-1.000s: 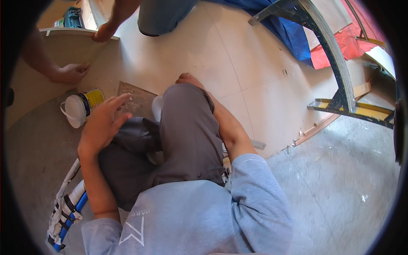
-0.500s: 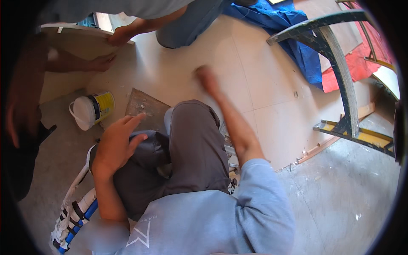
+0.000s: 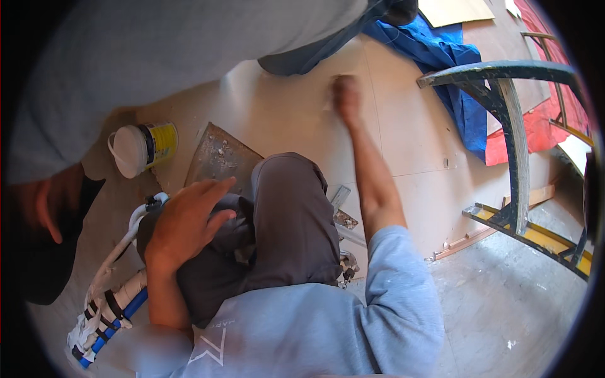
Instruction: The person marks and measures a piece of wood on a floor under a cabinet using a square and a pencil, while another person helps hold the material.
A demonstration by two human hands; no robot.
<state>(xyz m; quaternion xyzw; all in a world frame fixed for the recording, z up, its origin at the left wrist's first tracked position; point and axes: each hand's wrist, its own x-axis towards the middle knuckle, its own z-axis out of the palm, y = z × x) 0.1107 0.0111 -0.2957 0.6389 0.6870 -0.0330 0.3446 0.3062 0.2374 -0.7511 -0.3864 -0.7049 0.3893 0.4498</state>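
Observation:
My right hand (image 3: 346, 99) is stretched out over a large pale panel (image 3: 296, 113) on the floor. Motion smears its fingers; a dark edge shows at their front, and I cannot make out whether they grip something. Above my left knee hovers my left hand (image 3: 192, 217), fingers extended and thumb apart, holding nothing. Past it lies a dirty brown square board (image 3: 217, 154) with crumbs of material on it. A grey metal strip (image 3: 340, 198) and some debris show beside my right knee.
A white bucket (image 3: 129, 151) with a yellow label lies tipped at left. Another person's grey shirt (image 3: 176, 57) fills the upper left. To the right stand a dark trestle frame (image 3: 513, 138), a blue tarp (image 3: 454, 107) and red sheeting (image 3: 542, 135). A blue tube with white hose (image 3: 120, 315) lies lower left.
My right hand has swept rightward and slightly farther out across the panel. The other person has leaned in, and their hands are now hidden. My left hand stays extended by the knee.

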